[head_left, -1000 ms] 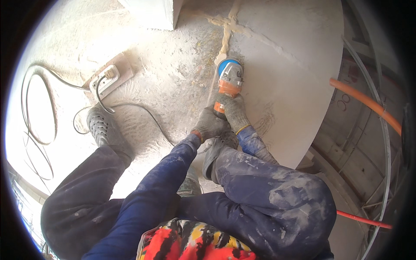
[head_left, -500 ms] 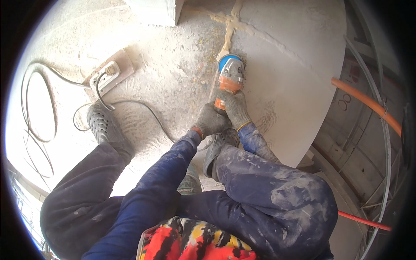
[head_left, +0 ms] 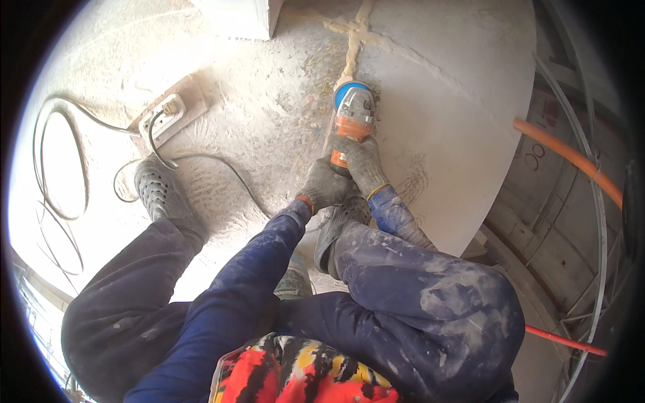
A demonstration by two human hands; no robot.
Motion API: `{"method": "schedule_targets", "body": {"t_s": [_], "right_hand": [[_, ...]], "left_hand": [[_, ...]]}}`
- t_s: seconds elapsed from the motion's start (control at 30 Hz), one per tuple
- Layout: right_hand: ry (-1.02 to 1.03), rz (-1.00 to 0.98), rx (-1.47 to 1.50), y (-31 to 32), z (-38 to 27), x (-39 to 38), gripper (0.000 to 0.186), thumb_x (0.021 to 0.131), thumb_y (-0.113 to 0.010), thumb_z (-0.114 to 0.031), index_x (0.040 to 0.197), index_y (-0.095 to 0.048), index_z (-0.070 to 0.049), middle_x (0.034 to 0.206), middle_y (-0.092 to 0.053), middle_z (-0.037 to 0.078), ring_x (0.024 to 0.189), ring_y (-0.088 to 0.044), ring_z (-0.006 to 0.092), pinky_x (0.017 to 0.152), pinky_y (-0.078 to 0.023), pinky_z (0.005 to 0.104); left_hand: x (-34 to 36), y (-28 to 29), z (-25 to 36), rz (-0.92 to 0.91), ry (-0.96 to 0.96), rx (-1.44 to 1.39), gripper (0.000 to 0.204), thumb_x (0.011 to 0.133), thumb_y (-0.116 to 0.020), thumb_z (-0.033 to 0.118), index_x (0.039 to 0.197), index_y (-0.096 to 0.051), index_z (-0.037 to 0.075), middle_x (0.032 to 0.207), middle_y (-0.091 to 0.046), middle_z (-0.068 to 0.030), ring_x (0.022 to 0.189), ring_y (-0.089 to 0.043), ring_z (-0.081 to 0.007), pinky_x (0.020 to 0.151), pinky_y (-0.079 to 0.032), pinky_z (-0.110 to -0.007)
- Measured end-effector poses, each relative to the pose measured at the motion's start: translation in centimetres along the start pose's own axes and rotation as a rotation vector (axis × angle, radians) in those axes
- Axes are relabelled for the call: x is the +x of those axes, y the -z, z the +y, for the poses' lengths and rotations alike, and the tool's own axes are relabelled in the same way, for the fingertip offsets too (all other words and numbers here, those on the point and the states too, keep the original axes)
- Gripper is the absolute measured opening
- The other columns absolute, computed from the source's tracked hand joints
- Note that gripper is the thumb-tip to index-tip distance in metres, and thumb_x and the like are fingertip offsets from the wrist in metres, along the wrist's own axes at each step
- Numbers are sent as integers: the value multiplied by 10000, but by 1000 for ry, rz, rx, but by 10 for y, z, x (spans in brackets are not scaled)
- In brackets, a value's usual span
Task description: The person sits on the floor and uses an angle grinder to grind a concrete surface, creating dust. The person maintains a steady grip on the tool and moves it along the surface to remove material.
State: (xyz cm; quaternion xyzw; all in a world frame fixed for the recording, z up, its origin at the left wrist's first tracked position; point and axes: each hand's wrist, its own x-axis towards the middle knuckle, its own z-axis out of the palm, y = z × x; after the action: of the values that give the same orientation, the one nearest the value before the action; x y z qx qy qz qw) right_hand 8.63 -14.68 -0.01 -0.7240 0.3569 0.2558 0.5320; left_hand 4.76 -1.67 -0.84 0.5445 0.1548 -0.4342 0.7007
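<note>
Pale, dusty flooring (head_left: 443,161) spreads under the person, patchy and mottled toward the middle and ending at the right in a curved edge, beyond which lie an orange pipe (head_left: 568,156) and a thin red hose (head_left: 564,340). Near the centre, a grinder (head_left: 353,127) with an orange body and silver head points away from the person, its blue disc (head_left: 350,88) at the near end of a rough beige seam (head_left: 353,54) that crosses another. Gloved in grey, the right hand (head_left: 363,163) is wrapped around the orange body, while the left hand (head_left: 325,185) closes about the tool's rear end, just behind and to the left; its fingertips are hidden. Off to the left, a white power strip (head_left: 163,123) sits on a small board (head_left: 193,99) with a plug in it, beside loops of dark cable (head_left: 85,176). One perforated grey shoe (head_left: 156,191) stands just below the strip; a white block (head_left: 242,17) shows at the top edge.
</note>
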Motion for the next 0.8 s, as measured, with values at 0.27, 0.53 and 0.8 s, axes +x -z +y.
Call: {"method": "schedule_targets", "body": {"t_s": [0.27,0.53,0.8], "right_hand": [[17,-5,51,-1,3,-2,479,795,-925,-417,983,-743,-16,887,-718,40,739,-653,130,672,-554,347],[13,-37,42,1,6,1,477,802,-914,-402,991,-730,-4,884,-709,30,746,-651,134,668,-548,347],[39,-42,49,-4,7,9,473,791,-926,-386,976,-720,-3,876,-700,35,739,-635,139,668,-546,351]], "left_hand": [[-3,1,0,-2,-40,-2,439,850,-877,136,1221,-684,4,1054,-776,-48,883,-693,-122,784,-585,-339],[-2,0,2,7,-61,-11,399,867,-858,128,1206,-684,11,983,-762,-49,787,-683,-119,688,-578,-332],[4,5,-3,4,33,61,392,864,-870,110,1201,-701,2,1078,-782,-41,945,-707,-137,831,-588,-355]]}}
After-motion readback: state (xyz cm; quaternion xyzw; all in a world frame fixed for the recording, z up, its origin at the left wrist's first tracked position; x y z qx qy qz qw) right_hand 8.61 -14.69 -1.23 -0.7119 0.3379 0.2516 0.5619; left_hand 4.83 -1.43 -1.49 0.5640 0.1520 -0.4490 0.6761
